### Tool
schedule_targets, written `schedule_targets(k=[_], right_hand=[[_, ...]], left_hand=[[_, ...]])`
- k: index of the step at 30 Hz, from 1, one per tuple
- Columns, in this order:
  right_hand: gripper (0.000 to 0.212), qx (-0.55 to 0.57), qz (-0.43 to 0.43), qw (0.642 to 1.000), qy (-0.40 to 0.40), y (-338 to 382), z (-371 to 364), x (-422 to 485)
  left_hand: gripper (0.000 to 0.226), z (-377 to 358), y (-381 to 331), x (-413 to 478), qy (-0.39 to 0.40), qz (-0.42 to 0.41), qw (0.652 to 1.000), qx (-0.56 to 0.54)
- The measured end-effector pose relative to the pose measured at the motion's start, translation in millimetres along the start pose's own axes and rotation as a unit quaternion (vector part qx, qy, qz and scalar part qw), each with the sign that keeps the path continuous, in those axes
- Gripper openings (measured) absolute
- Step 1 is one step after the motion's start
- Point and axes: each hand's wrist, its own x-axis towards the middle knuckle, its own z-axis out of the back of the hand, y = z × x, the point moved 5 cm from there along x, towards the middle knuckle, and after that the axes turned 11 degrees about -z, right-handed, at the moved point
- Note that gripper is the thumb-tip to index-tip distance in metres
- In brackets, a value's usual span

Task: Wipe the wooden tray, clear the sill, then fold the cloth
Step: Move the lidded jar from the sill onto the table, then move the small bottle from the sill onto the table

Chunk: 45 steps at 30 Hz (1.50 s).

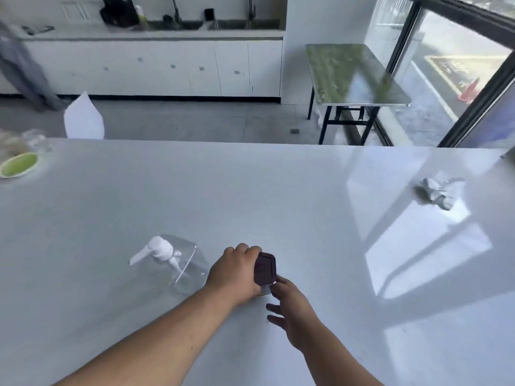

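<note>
While the left hand (237, 274) has its grip wrapped round a small dark-lidded container (264, 270) standing on the white bench (278, 190), the right hand (292, 310) sits just beside it, fingers loose and holding nothing. A clear pump bottle (175, 263) stands close left. The crumpled cloth (436, 192) lies far right across open bench, nearer the right hand; no wooden tray in view.

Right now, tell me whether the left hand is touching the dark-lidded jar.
Touching. The head view shows the left hand wrapped around the jar, fingers against its side.
</note>
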Motion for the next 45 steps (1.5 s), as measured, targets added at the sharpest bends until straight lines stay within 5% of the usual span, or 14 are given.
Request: schedule_targets(k=[7,11,13,16,21,28,34,38,45], right_hand=[[0.046,-0.038,-0.004,0.999,-0.021,2.1,-8.7,18.7],[0.058,-0.129,0.038,0.989,-0.054,9.5,11.0,4.7],[0.063,-0.225,0.117,0.956,-0.151,21.2,43.9,-15.1],[0.072,-0.35,0.21,0.86,-0.307,37.8,121.7,-68.0],[0.092,-0.377,0.19,0.755,-0.501,10.0,294.5,-185.3],[0.093,-0.211,0.044,0.712,-0.669,-188.1,494.2,-362.3],[0.086,-0.068,-0.07,0.702,-0.705,-403.1,577.8,-463.4],[0.08,0.035,-0.119,0.69,-0.713,-528.3,616.2,-506.4],[0.062,0.267,-0.13,0.68,-0.671,-685.3,669.3,-523.3]], left_hand=[[0.077,-17.8,20.5,9.2,0.022,0.006,1.0,-0.009],[0.097,-14.4,2.5,14.1,0.046,0.001,0.999,-0.003],[0.102,-3.0,-20.1,21.5,0.044,-0.016,0.999,-0.002],[0.1,15.6,-82.2,41.3,0.033,-0.07,0.997,0.006],[0.101,13.8,-264.2,61.2,0.038,-0.218,0.975,0.027],[0.098,-62.8,-567.2,-13.1,0.087,-0.455,0.885,0.051],[0.095,-179.1,-778.1,-164.1,0.157,-0.589,0.789,0.074],[0.097,-263.2,-880.8,-267.9,0.214,-0.644,0.729,0.089],[0.102,-391.0,-993.8,-397.6,0.285,-0.671,0.679,0.089]])
